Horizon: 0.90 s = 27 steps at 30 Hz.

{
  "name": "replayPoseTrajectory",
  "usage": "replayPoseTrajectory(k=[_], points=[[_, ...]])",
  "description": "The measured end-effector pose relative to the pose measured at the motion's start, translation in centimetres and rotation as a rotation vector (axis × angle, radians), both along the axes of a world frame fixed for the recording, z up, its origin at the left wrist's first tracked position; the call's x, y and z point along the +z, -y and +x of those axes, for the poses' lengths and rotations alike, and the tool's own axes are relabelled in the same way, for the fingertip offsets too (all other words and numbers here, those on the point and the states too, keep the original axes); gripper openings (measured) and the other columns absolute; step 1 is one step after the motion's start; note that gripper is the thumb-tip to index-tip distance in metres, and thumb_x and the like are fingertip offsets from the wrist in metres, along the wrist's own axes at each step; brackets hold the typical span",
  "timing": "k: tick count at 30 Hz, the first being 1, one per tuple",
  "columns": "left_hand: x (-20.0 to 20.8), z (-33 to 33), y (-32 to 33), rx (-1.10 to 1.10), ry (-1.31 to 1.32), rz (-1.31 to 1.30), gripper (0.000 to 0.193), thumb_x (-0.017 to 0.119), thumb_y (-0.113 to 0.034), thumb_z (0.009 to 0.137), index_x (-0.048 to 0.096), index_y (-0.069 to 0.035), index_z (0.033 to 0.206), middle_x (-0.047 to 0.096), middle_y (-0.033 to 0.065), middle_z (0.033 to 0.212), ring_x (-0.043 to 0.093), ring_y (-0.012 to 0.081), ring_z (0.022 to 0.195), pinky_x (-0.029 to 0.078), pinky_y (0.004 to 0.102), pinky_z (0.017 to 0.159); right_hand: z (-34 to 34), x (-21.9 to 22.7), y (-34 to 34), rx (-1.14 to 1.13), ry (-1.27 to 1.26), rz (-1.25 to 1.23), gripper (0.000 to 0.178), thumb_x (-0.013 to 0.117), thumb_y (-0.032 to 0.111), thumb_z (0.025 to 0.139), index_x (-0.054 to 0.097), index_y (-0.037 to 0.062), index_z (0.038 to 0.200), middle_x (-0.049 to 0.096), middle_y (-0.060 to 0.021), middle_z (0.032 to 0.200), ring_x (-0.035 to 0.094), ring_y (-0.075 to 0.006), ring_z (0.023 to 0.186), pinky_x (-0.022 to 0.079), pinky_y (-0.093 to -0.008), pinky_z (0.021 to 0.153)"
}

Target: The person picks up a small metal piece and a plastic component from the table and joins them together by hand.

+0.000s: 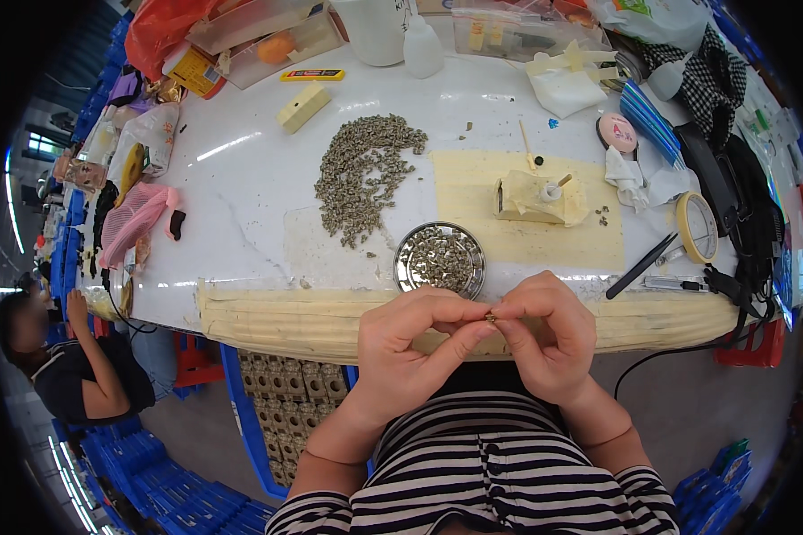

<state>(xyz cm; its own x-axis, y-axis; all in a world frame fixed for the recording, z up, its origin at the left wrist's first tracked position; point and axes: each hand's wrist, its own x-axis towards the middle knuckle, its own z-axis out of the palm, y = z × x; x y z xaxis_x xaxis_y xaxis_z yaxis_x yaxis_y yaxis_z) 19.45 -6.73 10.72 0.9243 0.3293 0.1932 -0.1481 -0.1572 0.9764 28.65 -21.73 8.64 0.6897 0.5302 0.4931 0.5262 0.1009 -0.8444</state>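
Observation:
Both my hands meet over the table's front edge, fingertips pinched together on one small brassy metal part. My left hand grips it between thumb and forefinger from the left. From the other side my right hand holds it the same way; the fingers hide most of its shape. Just beyond my left fingers stands a round shiny metal dish with many small metal parts in it. A larger loose heap of similar small metal parts spreads over the white table behind the dish.
Cream tape covers the table edge. A taped block with a short peg stands right of the dish. Farther right lie black tweezers, a tape roll and a knife. A blue crate holds metal blocks below. Another person sits left.

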Motion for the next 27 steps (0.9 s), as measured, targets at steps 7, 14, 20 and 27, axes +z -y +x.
replayPoseTrajectory(k=[7,14,20,27], points=[[0.3,-0.2,-0.2,-0.019,-0.058,-0.037,0.012,0.074,0.006,0.08,0.071,0.004,0.092,0.07,0.0113,0.089,0.064,0.0126,0.077,0.05,0.0231,0.07,-0.1,0.0,0.0,-0.013,0.015,0.0,0.015,0.075,-0.005,0.079,0.068,0.0011,0.091,0.066,-0.0096,0.082,0.063,-0.0223,0.073,0.049,-0.0293,0.064],[-0.5,0.1,-0.2,0.014,-0.018,-0.154,0.01,0.072,0.003,0.082,0.072,0.003,0.093,0.071,0.0097,0.086,0.066,0.0113,0.074,0.054,0.0224,0.067,0.0,0.3,-0.1,-0.015,0.034,-0.016,0.017,0.074,-0.006,0.079,0.069,0.0007,0.094,0.067,-0.0101,0.082,0.063,-0.0222,0.073,0.05,-0.0294,0.064],[-1.2,0.3,0.1,0.076,0.06,-0.006,0.011,0.072,0.004,0.082,0.071,0.003,0.092,0.071,0.0103,0.087,0.065,0.012,0.076,0.052,0.0227,0.068,0.0,0.2,-0.2,-0.024,0.024,-0.002,0.018,0.074,-0.006,0.079,0.07,0.0,0.095,0.068,-0.0109,0.083,0.065,-0.0221,0.072,0.051,-0.029,0.064],[-1.4,0.1,0.1,0.013,0.014,-0.05,0.012,0.07,0.009,0.082,0.069,0.006,0.093,0.069,0.0124,0.09,0.065,0.0143,0.078,0.051,0.0241,0.071,0.0,0.2,-0.1,-0.043,-0.005,-0.005,0.016,0.074,-0.006,0.079,0.069,0.0003,0.093,0.068,-0.0109,0.082,0.064,-0.0229,0.072,0.05,-0.0296,0.064]])
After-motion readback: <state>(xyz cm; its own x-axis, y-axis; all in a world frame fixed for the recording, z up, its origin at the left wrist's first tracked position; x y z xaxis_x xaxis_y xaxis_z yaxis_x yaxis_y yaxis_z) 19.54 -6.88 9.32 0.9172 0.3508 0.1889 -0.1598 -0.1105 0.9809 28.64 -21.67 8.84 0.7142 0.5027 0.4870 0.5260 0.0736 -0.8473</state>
